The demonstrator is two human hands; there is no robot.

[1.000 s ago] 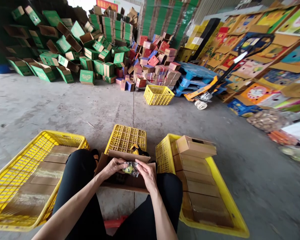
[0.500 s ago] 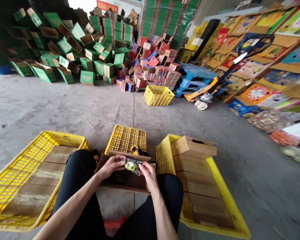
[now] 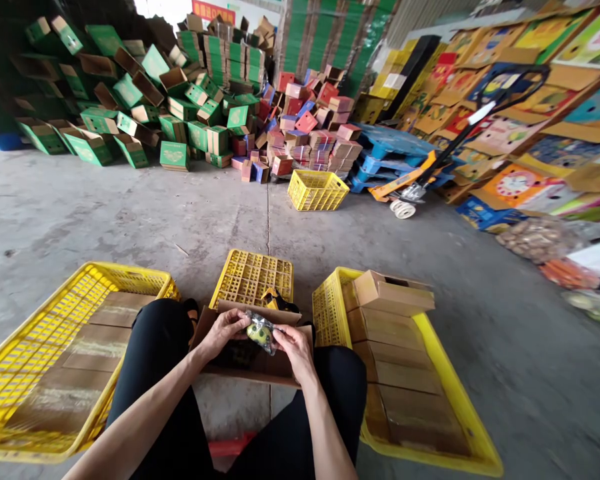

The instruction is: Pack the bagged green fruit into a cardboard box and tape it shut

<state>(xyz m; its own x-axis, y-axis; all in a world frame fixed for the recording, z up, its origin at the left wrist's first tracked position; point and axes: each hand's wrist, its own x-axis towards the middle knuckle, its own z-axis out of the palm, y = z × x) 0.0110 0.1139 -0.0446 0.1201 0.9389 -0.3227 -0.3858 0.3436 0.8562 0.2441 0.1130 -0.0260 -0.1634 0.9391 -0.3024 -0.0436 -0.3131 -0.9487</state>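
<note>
Both my hands hold a small yellow-green item in a clear plastic wrapper (image 3: 260,331) over an open brown cardboard box (image 3: 253,357) that rests between my knees. My left hand (image 3: 225,331) pinches the wrapper's left end with curled fingers. My right hand (image 3: 291,347) grips its right end. The box's inside is dark and what it holds is hard to make out.
A yellow crate (image 3: 10,373) of flat cartons lies at my left, another yellow crate (image 3: 450,400) of closed cartons at my right, a third (image 3: 253,277) ahead. Beyond the concrete floor are piles of green boxes (image 3: 130,100), a yellow basket (image 3: 317,190) and a pallet jack (image 3: 410,187).
The wrapped item has been lifted slightly and turned between my fingers; my hands stay over the box.
</note>
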